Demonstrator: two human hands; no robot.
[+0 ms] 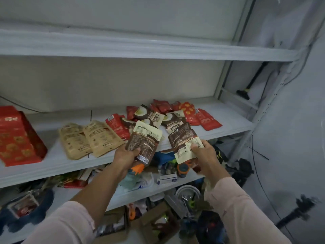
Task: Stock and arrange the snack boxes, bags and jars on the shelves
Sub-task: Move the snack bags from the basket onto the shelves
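Note:
My left hand [125, 156] grips a brown snack bag [144, 141] by its lower end, over the front edge of the white middle shelf [52, 161]. My right hand [204, 154] holds a second brown bag [184, 140] the same way, just to the right. Behind them more brown coconut bags [149, 115] lie in a loose heap. Red bags [207, 120] are scattered at the back right, and one red bag [117, 125] lies left of the heap. Two tan kraft bags [88, 138] lie flat mid-shelf. Red boxes [17, 136] stand at the far left.
The upper shelf [140, 48] shows nothing on it. The lower shelf [144, 189] is crowded with small boxes, bags and oddments. Open cardboard boxes [154, 224] and a bowl [187, 191] sit on the floor below. A metal upright [253, 120] and a wall bound the right side.

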